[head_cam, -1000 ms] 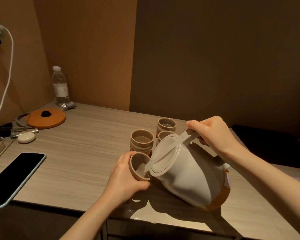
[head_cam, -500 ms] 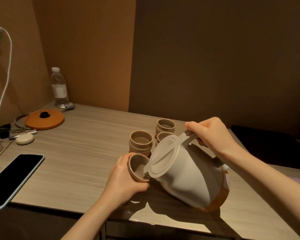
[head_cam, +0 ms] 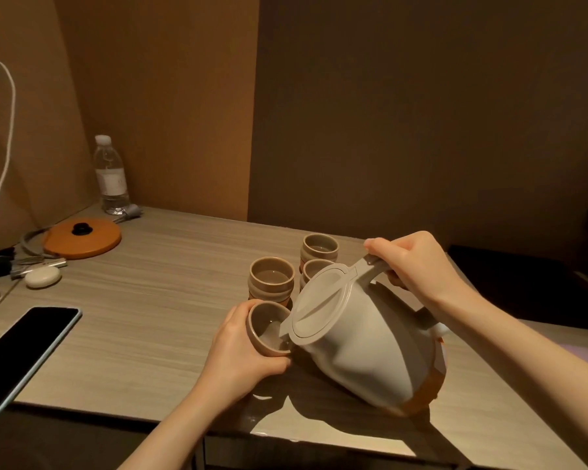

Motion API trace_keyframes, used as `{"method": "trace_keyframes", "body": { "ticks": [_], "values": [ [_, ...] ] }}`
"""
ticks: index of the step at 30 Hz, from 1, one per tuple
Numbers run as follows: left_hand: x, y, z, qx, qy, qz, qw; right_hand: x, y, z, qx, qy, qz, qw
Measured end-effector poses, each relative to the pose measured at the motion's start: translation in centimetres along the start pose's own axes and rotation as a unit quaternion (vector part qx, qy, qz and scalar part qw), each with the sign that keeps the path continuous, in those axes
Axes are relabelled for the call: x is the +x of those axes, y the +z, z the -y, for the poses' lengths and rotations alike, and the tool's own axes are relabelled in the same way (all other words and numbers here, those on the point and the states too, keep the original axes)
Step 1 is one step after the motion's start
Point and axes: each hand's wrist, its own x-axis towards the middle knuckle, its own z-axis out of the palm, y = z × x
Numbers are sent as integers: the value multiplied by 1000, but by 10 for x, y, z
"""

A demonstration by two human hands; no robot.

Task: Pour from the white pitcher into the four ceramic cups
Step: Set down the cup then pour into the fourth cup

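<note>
Right hand [head_cam: 418,266] comes in from the right, fingers curled tight around the handle of the white plastic pitcher with the flat lid [head_cam: 360,337], which is tipped hard to the left, its orange base lifted toward the right. Left hand [head_cam: 241,354] reaches up from below, fingers wrapped around a tan ceramic cup [head_cam: 269,329] tilted toward the spout, rim touching the lid's edge. Three more tan ceramic cups [head_cam: 271,279] stand upright on the wood-grain desk [head_cam: 150,317] just behind.
</note>
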Motion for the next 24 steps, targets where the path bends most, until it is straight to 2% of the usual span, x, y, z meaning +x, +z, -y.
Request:
{"method": "trace_keyframes", "body": {
  "ticks": [24],
  "values": [
    [4, 23, -27, -119, -60, -3, 991, -20, -38, -37, 111, 36, -89, 989]
  ]
}}
